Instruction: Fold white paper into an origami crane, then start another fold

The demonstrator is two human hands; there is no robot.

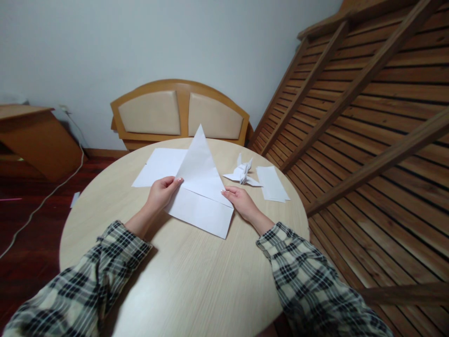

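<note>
A white sheet of paper [201, 171], folded to a triangle at the top with a flat strip below, is held up over the round table [196, 281]. My left hand [163, 193] pinches its left edge, thumb on the front face. On the other side, my right hand [240, 200] grips the right edge near the fold line, thumb in front. The fingers behind the paper are partly hidden. Just beyond my right hand sits a folded paper crane [242, 173]. Behind the held sheet, to the left, more white paper [157, 164] lies flat.
White paper strips [271, 183] lie at the table's right side. A padded wooden headboard [184, 112] stands behind the table against the wall. Wooden slats [368, 117] lean on the right. At left are a desk [31, 140] and a white cable [52, 192] across the floor.
</note>
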